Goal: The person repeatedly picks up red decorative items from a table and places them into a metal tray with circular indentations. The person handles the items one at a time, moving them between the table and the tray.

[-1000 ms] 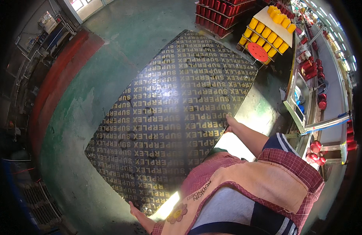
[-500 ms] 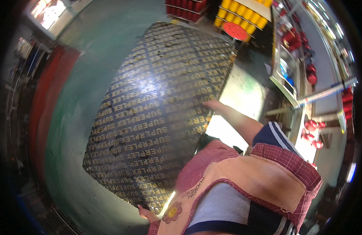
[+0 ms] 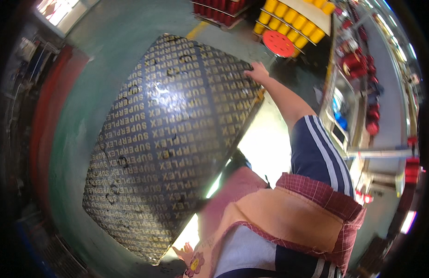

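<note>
A large dark board (image 3: 163,143) with rows of pale lettering takes up the middle, glossy and slanting away from me. At its far right corner, my right hand (image 3: 258,73) grips the edge, with the thumb or a finger over the top face and the rest partly hidden. Low in the view, close to the board's near corner, is my left hand (image 3: 184,252), its fingers spread and holding nothing. My apron (image 3: 270,199), tan with a checked maroon trim, hangs close by the board's right edge.
A red round stool (image 3: 278,44) stands beyond the far corner, before a rack of yellow cylinders (image 3: 293,25). Dark red cylinders (image 3: 219,11) fill another rack. On the right runs a workbench (image 3: 339,99) with red parts. A red strip (image 3: 52,111) marks the green floor at left.
My right hand has moved from the board's right side up to its far corner. My left hand has come off the near edge. The board has shifted left and turned slightly.
</note>
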A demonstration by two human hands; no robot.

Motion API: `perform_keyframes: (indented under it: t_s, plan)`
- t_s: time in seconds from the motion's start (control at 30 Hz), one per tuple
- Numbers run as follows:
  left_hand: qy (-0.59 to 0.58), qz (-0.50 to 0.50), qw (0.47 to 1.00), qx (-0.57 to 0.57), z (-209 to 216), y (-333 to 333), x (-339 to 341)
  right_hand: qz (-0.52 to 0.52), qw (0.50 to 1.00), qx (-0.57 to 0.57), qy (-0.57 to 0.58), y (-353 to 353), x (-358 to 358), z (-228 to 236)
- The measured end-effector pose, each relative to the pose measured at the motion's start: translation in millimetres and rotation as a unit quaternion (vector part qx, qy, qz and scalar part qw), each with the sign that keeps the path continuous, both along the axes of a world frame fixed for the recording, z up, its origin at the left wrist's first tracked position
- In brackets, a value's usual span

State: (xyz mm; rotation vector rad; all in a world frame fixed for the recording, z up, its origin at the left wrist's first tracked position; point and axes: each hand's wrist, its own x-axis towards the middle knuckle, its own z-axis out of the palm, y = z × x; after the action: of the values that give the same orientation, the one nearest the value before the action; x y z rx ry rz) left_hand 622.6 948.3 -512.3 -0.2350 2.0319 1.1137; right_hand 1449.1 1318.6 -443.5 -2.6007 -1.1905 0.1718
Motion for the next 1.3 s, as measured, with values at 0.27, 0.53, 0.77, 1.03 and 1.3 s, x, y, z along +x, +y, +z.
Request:
perform_keyframes:
  t_s: [0.27, 0.53, 0.77, 1.03, 1.3]
  plan:
    - [-0.002, 0.108, 0.993, -0.056, 5, 124, 106, 0.071, 0.889, -0.001, 0.453, 59, 66, -41]
    - [-0.014, 0.003, 0.996, -0.091, -4, 115, 94, 0.039, 0.885, 0.013, 0.464, 41, 58, -31]
    - [-0.042, 0.069, 0.997, -0.013, -9, 121, 84, 0.053, 0.967, -0.014, 0.249, 8, 48, -11]
    - [0.044, 0.071, 0.995, 0.057, -29, 108, 105, 0.266, 0.956, -0.110, 0.050, 21, 90, -65]
    - [0.068, 0.046, 0.993, 0.082, 4, 130, 136, 0.295, 0.926, 0.224, 0.075, 40, -46, -32]
